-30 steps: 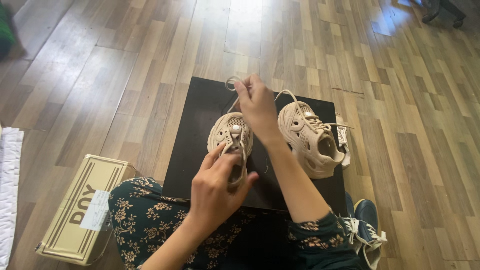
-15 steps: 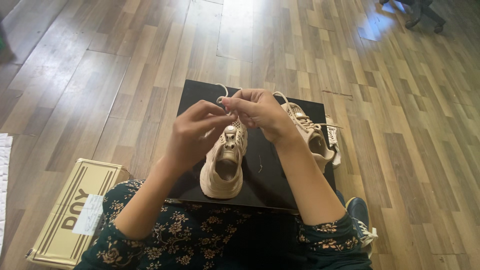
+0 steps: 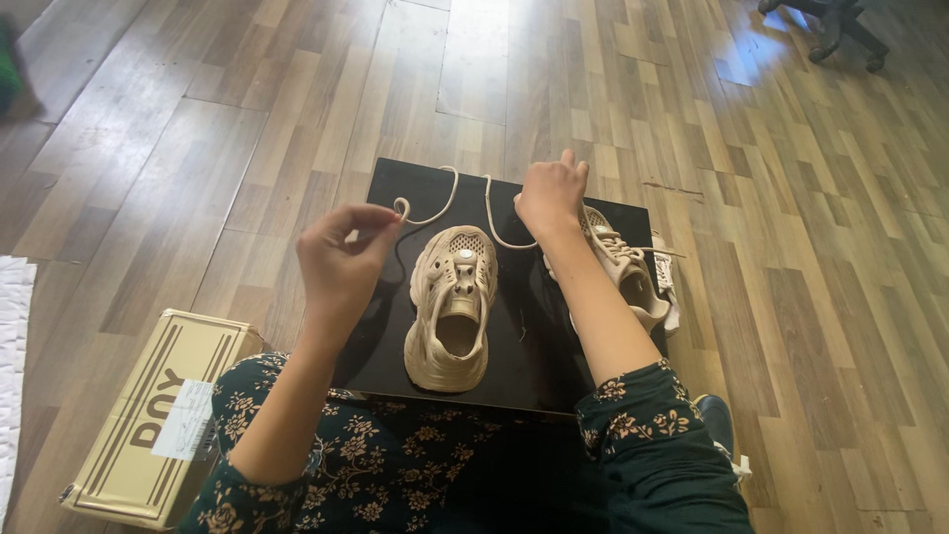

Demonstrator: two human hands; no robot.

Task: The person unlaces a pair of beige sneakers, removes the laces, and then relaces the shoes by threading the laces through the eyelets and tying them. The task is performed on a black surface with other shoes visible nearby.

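The left hand (image 3: 341, 259) pinches one end of a cream shoelace (image 3: 435, 206) between thumb and forefinger; its grip is narrow and closed on the lace tip. The right hand (image 3: 550, 194) is fisted around the other end of the same lace, fingers curled shut. Both ends are drawn apart above the toe of a beige sneaker (image 3: 453, 307), which lies toe-away on a black board (image 3: 524, 356) set on the wooden floor (image 3: 247, 129).

Risks, as judged from this position:
- Uneven pull may leave one lace end shorter than the other, since the hands sit at different heights.
- The lace tip in the left pinch is held by very little material and may slip free.
- A strong pull may drag the light, unweighted sneaker across the smooth board.

Materials and shapes: the lace is thin, round and limp, curving in loose arcs. The sneaker has a moulded, perforated upper with a rounded toe and an open collar. A second sneaker (image 3: 633, 277) of the same colour lies just beside the right forearm. The board is flat, matt and dark. A tan cardboard shoebox (image 3: 148, 415) rests at lower left; the floor planks are glossy.
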